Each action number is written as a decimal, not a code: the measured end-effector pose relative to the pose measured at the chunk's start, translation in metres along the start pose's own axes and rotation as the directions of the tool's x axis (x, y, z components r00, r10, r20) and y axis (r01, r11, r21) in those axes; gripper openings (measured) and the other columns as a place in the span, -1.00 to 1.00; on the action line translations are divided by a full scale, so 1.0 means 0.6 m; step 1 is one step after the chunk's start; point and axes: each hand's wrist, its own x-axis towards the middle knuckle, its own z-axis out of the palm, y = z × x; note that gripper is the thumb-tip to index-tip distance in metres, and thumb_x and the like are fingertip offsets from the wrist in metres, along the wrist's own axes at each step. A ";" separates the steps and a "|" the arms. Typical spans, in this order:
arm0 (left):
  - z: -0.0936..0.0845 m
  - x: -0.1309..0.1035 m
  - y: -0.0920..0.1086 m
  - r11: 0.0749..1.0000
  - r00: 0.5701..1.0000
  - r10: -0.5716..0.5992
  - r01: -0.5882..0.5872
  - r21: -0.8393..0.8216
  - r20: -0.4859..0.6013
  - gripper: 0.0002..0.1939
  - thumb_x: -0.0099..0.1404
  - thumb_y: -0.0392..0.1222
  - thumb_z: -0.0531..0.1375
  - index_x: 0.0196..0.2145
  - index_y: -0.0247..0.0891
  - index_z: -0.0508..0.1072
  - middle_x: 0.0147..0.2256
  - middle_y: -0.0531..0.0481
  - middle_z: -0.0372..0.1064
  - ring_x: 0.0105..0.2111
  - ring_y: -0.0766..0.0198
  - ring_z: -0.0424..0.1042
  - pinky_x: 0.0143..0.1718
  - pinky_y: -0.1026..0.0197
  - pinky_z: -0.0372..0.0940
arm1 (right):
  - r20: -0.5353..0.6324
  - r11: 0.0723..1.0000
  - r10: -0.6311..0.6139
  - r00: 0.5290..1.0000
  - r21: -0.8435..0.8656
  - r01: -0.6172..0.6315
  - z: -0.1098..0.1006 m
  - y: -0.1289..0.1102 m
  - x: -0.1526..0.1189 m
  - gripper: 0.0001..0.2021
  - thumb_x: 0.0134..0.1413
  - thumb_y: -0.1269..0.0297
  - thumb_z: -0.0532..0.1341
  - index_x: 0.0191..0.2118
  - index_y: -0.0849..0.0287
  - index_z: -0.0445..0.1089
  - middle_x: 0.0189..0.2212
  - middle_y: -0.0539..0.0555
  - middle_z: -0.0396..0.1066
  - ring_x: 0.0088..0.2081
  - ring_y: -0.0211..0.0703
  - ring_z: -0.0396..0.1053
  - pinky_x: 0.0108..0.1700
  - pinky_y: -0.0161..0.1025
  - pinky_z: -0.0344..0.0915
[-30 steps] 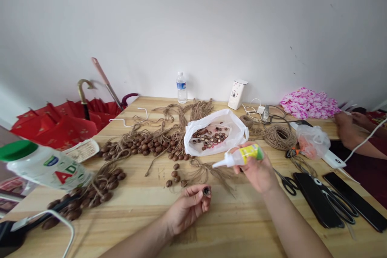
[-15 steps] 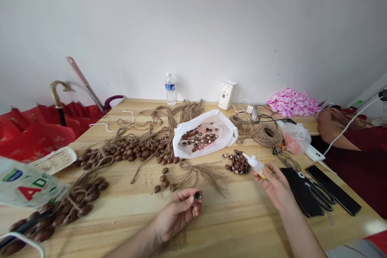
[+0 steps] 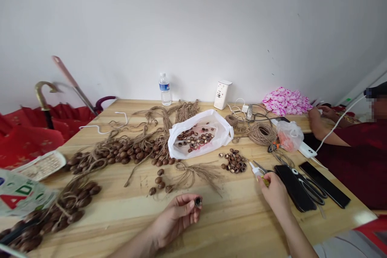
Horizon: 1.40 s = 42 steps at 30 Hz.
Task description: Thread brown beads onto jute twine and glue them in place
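Observation:
Between the thumb and fingers of my left hand [image 3: 178,215] is a brown nut shell [image 3: 197,202], its dark hollow opening facing up. My right hand [image 3: 273,191] is closed around a small white glue bottle [image 3: 256,170] with a pointed nozzle and a yellow label; the bottle is low, close to the tabletop. Just left of its nozzle lies a pile of broken shell halves [image 3: 236,162]. Beyond my left hand are several whole brown nuts [image 3: 161,185] and a tied bundle of twine [image 3: 193,171]. Scissors [image 3: 305,183] lie right of my right hand.
A white plastic bag [image 3: 222,139] holds shell pieces. Strung nuts [image 3: 123,155] spread over the left side. Two black phones [image 3: 325,184], coiled twine [image 3: 262,134] and a power strip [image 3: 306,149] lie right. A water bottle [image 3: 165,90] stands behind; a co-worker [image 3: 353,153] sits right.
My right hand has lowered the glue bottle toward the tabletop and tilted it. My left hand holds the shell almost as before. The view has shifted slightly right, showing more of the co-worker.

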 end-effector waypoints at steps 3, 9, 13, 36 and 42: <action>-0.001 0.000 -0.003 1.000 1.000 0.002 -0.002 0.005 0.007 -0.83 0.01 -0.31 0.35 -0.38 -0.39 0.55 -0.42 -0.13 0.48 -0.50 0.36 0.38 -0.41 0.27 0.24 | -0.063 0.986 -0.128 0.990 -0.115 0.121 -0.020 -0.029 0.006 -0.78 0.05 0.12 0.05 -0.49 0.13 0.20 -0.44 0.20 0.31 -0.34 0.09 0.29 -0.29 -0.06 0.23; -0.001 -0.007 -0.005 0.984 0.986 -0.156 0.150 0.091 0.057 -0.83 -0.04 -0.31 0.37 -0.42 -0.40 0.55 -0.50 -0.11 0.48 -0.58 0.34 0.41 -0.49 0.26 0.26 | 0.123 0.747 -0.633 0.764 0.355 0.562 -0.031 -0.180 0.021 -0.90 0.14 0.38 0.07 -0.35 0.15 0.31 -0.25 0.13 0.34 -0.17 -0.09 0.30 -0.12 -0.20 0.26; -0.004 -0.015 -0.005 0.950 0.947 -0.280 0.249 0.188 0.158 -0.81 -0.07 -0.32 0.37 -0.42 -0.42 0.55 -0.53 -0.13 0.48 -0.59 0.29 0.43 -0.52 0.24 0.28 | 0.322 0.535 -0.845 0.428 0.481 0.695 0.008 -0.297 0.011 -0.89 0.08 0.45 0.14 -0.32 0.17 0.40 -0.25 0.07 0.37 -0.23 -0.17 0.33 -0.16 -0.28 0.25; -0.003 0.005 0.006 0.999 0.999 -0.010 0.011 0.031 -0.036 -0.87 0.08 -0.31 0.30 -0.36 -0.39 0.51 -0.38 -0.15 0.48 -0.45 0.30 0.44 -0.35 0.22 0.31 | 0.580 0.799 -0.572 0.580 0.234 0.555 0.024 -0.254 0.006 -0.93 -0.04 0.36 0.23 -0.36 0.19 0.39 -0.33 0.08 0.41 -0.32 -0.13 0.38 -0.32 -0.30 0.17; -0.004 0.006 0.006 0.999 0.999 0.032 -0.032 -0.005 -0.032 -0.87 0.09 -0.30 0.29 -0.35 -0.40 0.50 -0.35 -0.15 0.48 -0.37 0.25 0.45 -0.23 0.18 0.29 | 0.602 0.845 -0.482 0.637 0.128 0.519 0.036 -0.258 0.002 -0.88 0.03 0.41 0.14 -0.27 0.22 0.36 -0.30 0.13 0.46 -0.26 -0.08 0.40 -0.27 -0.27 0.20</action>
